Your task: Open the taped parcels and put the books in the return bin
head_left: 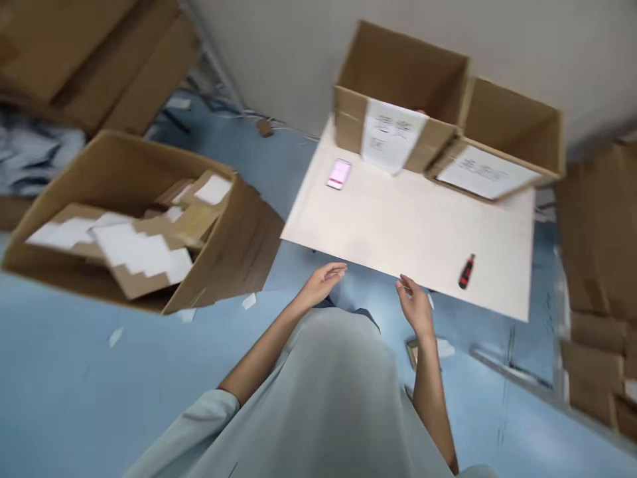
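Observation:
My left hand (322, 284) hangs in front of the table's near edge, fingers stretched out and holding nothing. Close to that same edge, farther right, is my right hand (414, 307), its fingers loosely curved and apart with nothing in them. On the white table (393, 226) lies a phone (339, 174) with a lit pinkish screen, towards the back left. A small black and red tool (466, 271), too small to name surely, rests near the front right. Two open cardboard boxes with white paper labels stand along the back, a left box (348, 123) and a right box (550, 174).
A large open carton (249, 232) on the blue floor (74, 372) at left holds several flat cardboard packages with white labels (142, 252). More cardboard is stacked at the upper left and along the right side (592, 252). Paper scraps and a metal bar (510, 368) lie on the floor.

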Demonstrator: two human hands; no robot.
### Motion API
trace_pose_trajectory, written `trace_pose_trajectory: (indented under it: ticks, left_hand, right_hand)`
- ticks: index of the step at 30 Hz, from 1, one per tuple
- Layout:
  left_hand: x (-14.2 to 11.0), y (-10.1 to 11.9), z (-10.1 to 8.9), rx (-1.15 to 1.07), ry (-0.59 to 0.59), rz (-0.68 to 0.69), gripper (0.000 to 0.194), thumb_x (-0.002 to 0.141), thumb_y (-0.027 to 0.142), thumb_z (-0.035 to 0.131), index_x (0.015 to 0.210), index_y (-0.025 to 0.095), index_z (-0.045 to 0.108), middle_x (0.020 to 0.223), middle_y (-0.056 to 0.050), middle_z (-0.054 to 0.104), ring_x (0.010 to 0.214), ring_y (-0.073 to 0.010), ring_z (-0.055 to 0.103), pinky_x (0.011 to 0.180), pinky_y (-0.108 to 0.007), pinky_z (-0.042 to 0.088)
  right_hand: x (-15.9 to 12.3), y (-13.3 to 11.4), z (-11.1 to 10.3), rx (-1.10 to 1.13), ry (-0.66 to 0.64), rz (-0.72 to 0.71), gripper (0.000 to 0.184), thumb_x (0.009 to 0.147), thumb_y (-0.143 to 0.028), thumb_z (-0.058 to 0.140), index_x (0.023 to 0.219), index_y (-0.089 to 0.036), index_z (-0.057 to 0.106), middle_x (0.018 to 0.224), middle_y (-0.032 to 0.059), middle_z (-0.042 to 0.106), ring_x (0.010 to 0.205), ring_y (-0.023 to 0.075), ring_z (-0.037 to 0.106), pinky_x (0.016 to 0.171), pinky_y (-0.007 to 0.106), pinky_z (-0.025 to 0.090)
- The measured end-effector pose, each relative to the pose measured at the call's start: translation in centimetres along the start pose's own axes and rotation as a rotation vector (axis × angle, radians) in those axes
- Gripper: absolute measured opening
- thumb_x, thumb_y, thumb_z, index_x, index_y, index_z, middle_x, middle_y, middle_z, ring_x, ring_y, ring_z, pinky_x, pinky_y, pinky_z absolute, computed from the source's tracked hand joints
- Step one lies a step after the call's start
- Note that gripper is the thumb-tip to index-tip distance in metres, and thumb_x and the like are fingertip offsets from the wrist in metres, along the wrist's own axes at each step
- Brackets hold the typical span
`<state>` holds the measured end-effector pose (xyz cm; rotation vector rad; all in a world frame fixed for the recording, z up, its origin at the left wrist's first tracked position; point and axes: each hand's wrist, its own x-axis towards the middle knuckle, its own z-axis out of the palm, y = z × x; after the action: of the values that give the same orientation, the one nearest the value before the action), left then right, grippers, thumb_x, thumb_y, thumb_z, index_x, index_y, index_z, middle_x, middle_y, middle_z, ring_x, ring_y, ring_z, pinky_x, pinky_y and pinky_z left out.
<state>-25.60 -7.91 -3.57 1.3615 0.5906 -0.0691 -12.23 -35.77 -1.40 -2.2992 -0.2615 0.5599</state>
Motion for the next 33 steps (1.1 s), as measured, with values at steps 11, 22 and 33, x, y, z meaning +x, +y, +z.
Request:
trace_pose_trajectory:
  ticks: [11,22,33]
  left_hand:
    - [-8.2,-2.1,-20.1,-0.199,0.698,-0.044,0.057,0.093,0.067,0.079,0.131,0.024,0.080,0.146,-0.013,0.080,0.141,-0.0356,0.073,0.127,-0.054,0.053]
    - [-10.3,-3.0,-32.7,-0.330,1.094,-0.153,0.059,0.085,0.067,0.084,0.123,0.021,0.082,0.139,-0.015,0.082,0.134,-0.0370,0.074,0.123,-0.056,0.054]
    - [-12.7,-3.0,-41.4,-0.373,1.386,-0.276,0.062,0.088,0.062,0.082,0.131,0.017,0.078,0.140,-0.018,0.081,0.134,-0.0370,0.076,0.120,-0.054,0.059]
  right_hand:
    - [10.2,-22.9,19.1,-0.198,-0.533,-0.399,0.065,0.108,-0.066,0.056,0.148,-0.020,0.076,0.144,0.0185,0.081,0.136,0.0380,0.077,0.110,0.053,0.063]
    - [15.0,-35.6,38.0,-0.290,-0.931,-0.594,0.042,0.108,-0.046,0.063,0.141,-0.024,0.079,0.137,0.0135,0.085,0.125,0.0318,0.083,0.104,0.044,0.066]
    - [12.8,-48.8,55.0,-0.349,-1.149,-0.883,0.037,0.114,-0.041,0.066,0.141,-0.020,0.078,0.143,0.0148,0.082,0.134,0.0311,0.079,0.119,0.045,0.059]
